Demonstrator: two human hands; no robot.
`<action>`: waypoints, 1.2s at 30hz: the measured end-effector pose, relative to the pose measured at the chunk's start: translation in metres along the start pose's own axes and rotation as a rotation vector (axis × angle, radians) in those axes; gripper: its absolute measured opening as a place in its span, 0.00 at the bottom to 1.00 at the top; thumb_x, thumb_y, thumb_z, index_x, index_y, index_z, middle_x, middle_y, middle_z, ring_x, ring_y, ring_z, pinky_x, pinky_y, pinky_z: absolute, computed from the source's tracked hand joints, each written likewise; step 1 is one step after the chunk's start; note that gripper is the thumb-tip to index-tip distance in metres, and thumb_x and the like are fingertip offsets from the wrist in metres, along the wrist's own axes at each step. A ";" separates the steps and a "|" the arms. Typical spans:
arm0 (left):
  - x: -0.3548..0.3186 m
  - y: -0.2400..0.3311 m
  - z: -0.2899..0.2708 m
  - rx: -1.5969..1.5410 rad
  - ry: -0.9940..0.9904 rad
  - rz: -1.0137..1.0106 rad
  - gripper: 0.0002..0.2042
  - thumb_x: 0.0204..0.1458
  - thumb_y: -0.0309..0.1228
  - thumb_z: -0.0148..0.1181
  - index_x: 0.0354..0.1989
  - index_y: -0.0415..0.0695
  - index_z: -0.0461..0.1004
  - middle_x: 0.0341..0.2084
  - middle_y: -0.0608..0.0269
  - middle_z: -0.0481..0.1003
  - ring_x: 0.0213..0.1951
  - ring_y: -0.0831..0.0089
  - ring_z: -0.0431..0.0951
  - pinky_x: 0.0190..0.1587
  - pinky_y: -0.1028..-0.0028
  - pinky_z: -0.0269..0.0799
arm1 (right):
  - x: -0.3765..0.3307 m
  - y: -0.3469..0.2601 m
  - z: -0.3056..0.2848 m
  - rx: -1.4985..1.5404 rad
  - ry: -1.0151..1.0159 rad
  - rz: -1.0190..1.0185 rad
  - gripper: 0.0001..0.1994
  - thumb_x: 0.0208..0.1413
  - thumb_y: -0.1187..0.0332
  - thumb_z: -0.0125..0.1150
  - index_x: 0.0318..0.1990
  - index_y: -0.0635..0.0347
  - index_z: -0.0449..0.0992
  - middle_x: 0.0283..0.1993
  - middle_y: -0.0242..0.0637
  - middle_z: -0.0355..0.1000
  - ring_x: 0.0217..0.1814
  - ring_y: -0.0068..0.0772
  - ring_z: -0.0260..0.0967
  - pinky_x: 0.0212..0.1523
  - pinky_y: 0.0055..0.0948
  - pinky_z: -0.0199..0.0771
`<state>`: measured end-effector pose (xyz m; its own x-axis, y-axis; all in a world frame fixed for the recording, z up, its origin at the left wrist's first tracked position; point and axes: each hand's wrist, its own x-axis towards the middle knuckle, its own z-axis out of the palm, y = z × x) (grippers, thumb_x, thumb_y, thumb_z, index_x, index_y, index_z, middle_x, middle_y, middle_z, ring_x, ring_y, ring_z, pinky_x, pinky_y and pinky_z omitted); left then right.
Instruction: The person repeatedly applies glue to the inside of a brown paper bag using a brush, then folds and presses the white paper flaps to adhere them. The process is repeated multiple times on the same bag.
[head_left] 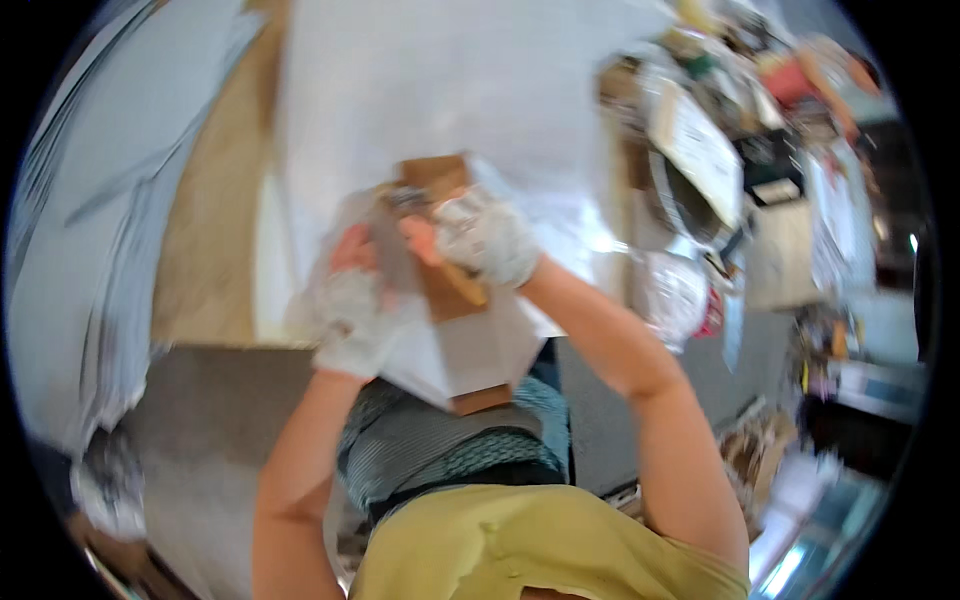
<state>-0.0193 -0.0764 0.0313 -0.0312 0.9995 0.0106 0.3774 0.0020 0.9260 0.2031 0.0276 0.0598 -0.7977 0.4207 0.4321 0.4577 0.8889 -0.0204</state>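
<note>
A piece of folded cardboard (485,350), brown inside with white flaps, lies at the near edge of the white-covered table, one end hanging over my lap. Both my hands wear whitish gloves with reddish fingertips showing. My left hand (352,312) is against the cardboard's left side, its fingers smeared by motion. Over the brown middle, my right hand (488,236) is curled closed. A narrow yellow-orange piece (467,284) sticks out below it, too blurred to name. A small dark, metallic-looking piece (406,199) is between the hands, also blurred.
Stacked pale sheets (110,230) lie at the left beside a bare wooden board (215,240). To the right stand a white-topped container (695,150), a clear plastic bag (672,292) and cluttered goods. Cardboard scraps (755,450) lie on the floor at lower right.
</note>
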 end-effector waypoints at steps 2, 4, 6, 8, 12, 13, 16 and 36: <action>-0.001 -0.008 0.005 0.106 0.001 0.025 0.24 0.58 0.23 0.48 0.65 0.38 0.61 0.61 0.52 0.66 0.61 0.59 0.68 0.59 0.69 0.68 | -0.020 -0.002 -0.022 -0.084 0.053 0.215 0.11 0.51 0.63 0.65 0.42 0.48 0.79 0.37 0.33 0.74 0.37 0.37 0.71 0.37 0.36 0.74; 0.001 -0.010 0.007 0.434 0.080 0.240 0.23 0.60 0.23 0.47 0.65 0.37 0.61 0.61 0.54 0.67 0.59 0.64 0.69 0.58 0.72 0.68 | -0.070 0.004 -0.056 -0.087 0.081 0.623 0.15 0.55 0.65 0.63 0.51 0.51 0.77 0.37 0.37 0.76 0.33 0.38 0.71 0.35 0.33 0.75; 0.000 -0.008 0.009 0.559 0.117 0.377 0.22 0.62 0.24 0.45 0.66 0.37 0.61 0.60 0.57 0.67 0.58 0.68 0.70 0.56 0.73 0.69 | -0.138 0.018 -0.129 -0.652 0.020 0.637 0.19 0.61 0.68 0.58 0.60 0.59 0.72 0.45 0.43 0.77 0.37 0.34 0.72 0.35 0.28 0.72; 0.001 -0.003 0.007 0.585 0.085 0.442 0.24 0.55 0.21 0.47 0.62 0.35 0.62 0.62 0.52 0.66 0.60 0.57 0.68 0.60 0.65 0.67 | -0.189 0.009 -0.167 -0.631 -0.099 0.801 0.17 0.62 0.71 0.54 0.58 0.58 0.74 0.49 0.43 0.75 0.45 0.41 0.72 0.46 0.35 0.71; 0.004 -0.014 0.008 0.149 0.032 0.101 0.23 0.56 0.23 0.51 0.63 0.38 0.63 0.61 0.53 0.67 0.57 0.57 0.70 0.57 0.62 0.68 | -0.242 -0.015 -0.168 -0.695 -0.252 0.845 0.15 0.61 0.73 0.53 0.54 0.57 0.77 0.51 0.42 0.75 0.48 0.47 0.71 0.52 0.39 0.71; 0.005 -0.012 0.003 -0.040 0.068 -0.042 0.23 0.55 0.23 0.52 0.61 0.38 0.64 0.60 0.53 0.67 0.57 0.56 0.70 0.57 0.62 0.68 | -0.209 -0.017 -0.162 -0.662 -0.177 0.792 0.16 0.59 0.73 0.55 0.54 0.57 0.77 0.51 0.42 0.75 0.49 0.47 0.71 0.53 0.39 0.71; 0.025 0.008 -0.012 0.255 0.068 0.147 0.22 0.52 0.23 0.56 0.58 0.40 0.67 0.59 0.52 0.68 0.56 0.53 0.71 0.58 0.61 0.68 | -0.131 -0.017 -0.130 -0.289 -0.066 0.784 0.18 0.55 0.75 0.58 0.55 0.56 0.77 0.49 0.42 0.76 0.50 0.45 0.72 0.54 0.37 0.70; -0.013 0.025 -0.038 0.842 -0.310 0.531 0.23 0.49 0.26 0.55 0.57 0.47 0.75 0.58 0.58 0.73 0.61 0.58 0.70 0.66 0.60 0.63 | -0.094 -0.018 -0.062 -0.122 -0.484 0.396 0.28 0.50 0.72 0.57 0.63 0.57 0.69 0.66 0.39 0.67 0.68 0.42 0.63 0.68 0.40 0.59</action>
<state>-0.0446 -0.0910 0.0681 0.5217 0.8429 0.1313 0.8004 -0.5369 0.2666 0.2946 -0.0391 0.0756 -0.6332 0.7727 -0.0436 0.7727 0.6344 0.0202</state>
